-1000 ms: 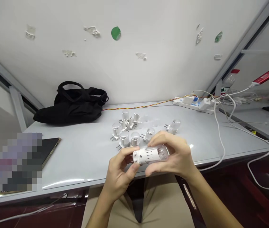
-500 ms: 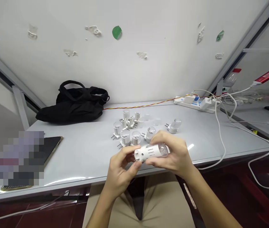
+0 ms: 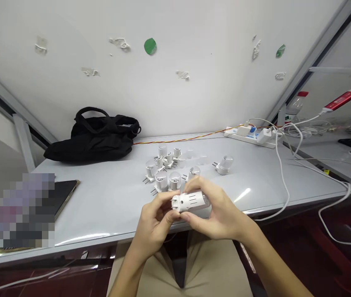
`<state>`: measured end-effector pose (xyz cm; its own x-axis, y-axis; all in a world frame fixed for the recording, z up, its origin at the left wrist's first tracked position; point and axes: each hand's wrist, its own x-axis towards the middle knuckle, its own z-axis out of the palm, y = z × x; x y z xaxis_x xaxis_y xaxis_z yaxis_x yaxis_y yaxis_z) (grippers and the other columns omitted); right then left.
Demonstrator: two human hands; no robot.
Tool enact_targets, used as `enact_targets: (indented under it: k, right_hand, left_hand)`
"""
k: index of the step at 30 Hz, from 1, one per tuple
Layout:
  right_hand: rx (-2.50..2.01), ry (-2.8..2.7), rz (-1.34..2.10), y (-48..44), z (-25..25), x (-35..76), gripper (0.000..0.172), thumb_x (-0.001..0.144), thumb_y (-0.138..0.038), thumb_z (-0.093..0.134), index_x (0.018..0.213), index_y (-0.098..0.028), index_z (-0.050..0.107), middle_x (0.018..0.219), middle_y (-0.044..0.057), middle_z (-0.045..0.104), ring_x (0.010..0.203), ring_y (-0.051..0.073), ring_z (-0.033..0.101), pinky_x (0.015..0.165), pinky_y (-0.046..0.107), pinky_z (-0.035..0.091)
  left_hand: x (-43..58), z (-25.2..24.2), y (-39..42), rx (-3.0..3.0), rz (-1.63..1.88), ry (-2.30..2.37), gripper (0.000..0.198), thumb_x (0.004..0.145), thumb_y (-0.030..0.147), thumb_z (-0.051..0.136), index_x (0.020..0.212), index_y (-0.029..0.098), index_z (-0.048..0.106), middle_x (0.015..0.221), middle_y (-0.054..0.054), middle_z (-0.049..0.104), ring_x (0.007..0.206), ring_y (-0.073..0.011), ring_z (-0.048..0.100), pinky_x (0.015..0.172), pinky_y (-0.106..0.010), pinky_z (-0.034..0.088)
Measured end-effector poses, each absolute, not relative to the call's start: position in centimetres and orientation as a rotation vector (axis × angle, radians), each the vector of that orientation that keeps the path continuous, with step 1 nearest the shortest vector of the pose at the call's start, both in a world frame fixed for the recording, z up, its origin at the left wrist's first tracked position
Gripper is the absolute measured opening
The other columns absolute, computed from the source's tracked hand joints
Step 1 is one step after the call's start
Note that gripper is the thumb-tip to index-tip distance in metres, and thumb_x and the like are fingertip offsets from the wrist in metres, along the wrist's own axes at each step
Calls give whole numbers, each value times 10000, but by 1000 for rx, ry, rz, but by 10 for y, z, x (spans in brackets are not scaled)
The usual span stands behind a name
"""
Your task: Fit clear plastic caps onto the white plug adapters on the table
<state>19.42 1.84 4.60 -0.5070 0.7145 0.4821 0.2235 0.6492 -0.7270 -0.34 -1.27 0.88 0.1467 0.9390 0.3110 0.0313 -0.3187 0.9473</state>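
Observation:
Just above the table's front edge, both hands hold a white plug-in device (image 3: 191,201) level between them. It has a slotted cylindrical body, metal pins at its left end and a clear cover at its right end. My left hand (image 3: 154,222) pinches the pin end between thumb and fingers. Wrapped round the body and the clear cover is my right hand (image 3: 217,210), which hides part of the cover. Beyond the hands stand several similar white plug parts under clear covers (image 3: 175,180). One more clear-covered plug part (image 3: 225,165) lies apart to the right.
A black bag (image 3: 93,136) sits by the wall at the back left. At the back right is a white power strip (image 3: 252,136) with plugs and cables. A dark flat device (image 3: 65,196) lies at the left, partly blurred out. White cables (image 3: 285,181) loop over the right side.
My right hand has slid left along the device, covering more of the clear cover, and its thumb now lies close to my left thumb. The view has shifted slightly.

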Motion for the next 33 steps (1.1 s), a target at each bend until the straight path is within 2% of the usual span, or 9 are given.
enact_targets:
  k: [3, 5, 7, 9, 14, 18, 24, 29, 33]
  right_hand:
    - [-719, -2108, 772, 15, 49, 201, 327, 863, -213, 684, 1152, -239, 533, 1044, 56, 660, 923, 213, 653, 819, 356, 550]
    - [-674, -2172, 741, 15, 57, 209, 333, 877, -196, 668, 1180, -241, 538, 1071, 66, 672, 951, 214, 661, 817, 345, 555]
    - [-669, -2229, 623, 19, 76, 220, 324, 885, -198, 668, 1186, -248, 557, 1080, 65, 692, 944, 209, 674, 780, 322, 552]
    - [-785, -2214, 428, 30, 101, 233, 277, 887, -220, 674, 1147, -249, 585, 1039, 54, 715, 881, 202, 689, 725, 302, 534]
    - [-1260, -2465, 189, 87, 147, 246, 213, 900, -333, 661, 1060, -202, 610, 890, 51, 735, 851, 237, 708, 712, 306, 492]
    - [-1564, -2841, 102, 122, 130, 235, 245, 844, -258, 645, 1070, -163, 646, 1060, 125, 723, 940, 272, 685, 692, 314, 462]
    - [-1721, -2929, 78, 122, 101, 224, 323, 803, -246, 647, 1112, -157, 679, 1059, 145, 725, 907, 292, 694, 622, 314, 415]
    - [-1612, -2943, 223, 131, 115, 226, 373, 859, -408, 642, 1153, -178, 660, 1171, 128, 714, 994, 290, 686, 746, 335, 482]
    - [-1374, -2823, 243, 153, 120, 209, 286, 917, -343, 595, 1147, -178, 638, 1208, 115, 705, 1082, 273, 666, 864, 345, 498]
  left_hand:
    - [-4, 5, -12, 1563, 1306, 969, 393, 918, 516, 686, 1155, 205, 728, 898, -86, 741, 774, -193, 694, 665, -276, 597]
    - [-3, 1, -11, 1576, 1334, 927, 430, 877, 511, 743, 1190, 216, 725, 1087, -125, 746, 853, -212, 701, 722, -301, 610]
    - [-2, -3, -11, 1563, 1371, 852, 566, 832, 537, 781, 1303, 244, 667, 1333, -163, 665, 898, -222, 699, 755, -326, 616]
    - [-1, -5, -11, 1530, 1422, 808, 611, 856, 560, 745, 1372, 269, 600, 1432, -170, 593, 872, -203, 692, 734, -324, 611]
    - [0, 2, -14, 1580, 1356, 979, 248, 1008, 412, 573, 1106, 215, 687, 1067, -80, 705, 802, -157, 669, 731, -275, 573]
    - [1, 10, -16, 1660, 1193, 1094, 237, 1000, 400, 575, 987, 201, 702, 959, -61, 703, 815, -174, 671, 752, -287, 560]
    - [0, 11, -17, 1683, 1141, 1105, 257, 998, 413, 563, 933, 197, 685, 889, -51, 693, 798, -175, 654, 729, -279, 525]
    - [-2, 12, -16, 1676, 1076, 1110, 270, 1000, 428, 555, 924, 200, 679, 861, -40, 687, 795, -169, 640, 710, -265, 488]
    - [-2, 12, -15, 1666, 1058, 1107, 269, 1002, 427, 554, 918, 203, 679, 860, -32, 684, 799, -165, 634, 719, -261, 478]
